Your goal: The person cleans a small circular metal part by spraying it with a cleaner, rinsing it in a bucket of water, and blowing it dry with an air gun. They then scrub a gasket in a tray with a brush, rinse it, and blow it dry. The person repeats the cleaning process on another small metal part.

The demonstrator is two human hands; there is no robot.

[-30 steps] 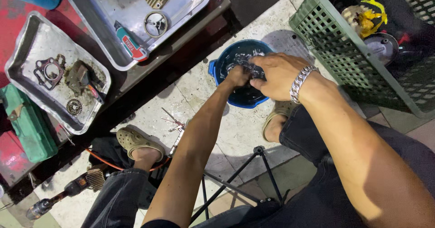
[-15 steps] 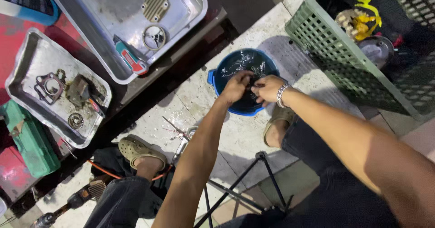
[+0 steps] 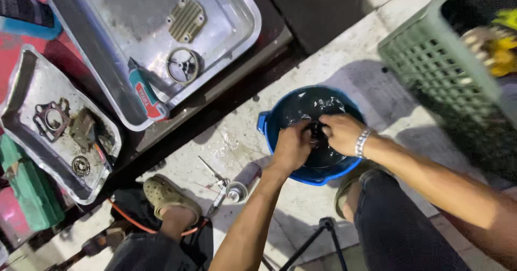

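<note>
Floor-set blue basin (image 3: 269,128) (dark, glossy liquid) holds both hands (image 3: 315,142).

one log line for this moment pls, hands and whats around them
left hand: in blue basin, on small dark part | right hand: on same part, grip unclear | liquid: dark | nearby: green crate, metal trays

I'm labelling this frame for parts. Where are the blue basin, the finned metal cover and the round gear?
blue basin (image 3: 265,124): head view, left rim.
finned metal cover (image 3: 186,19): head view, ribbed middle.
round gear (image 3: 81,166): head view, face.
</note>
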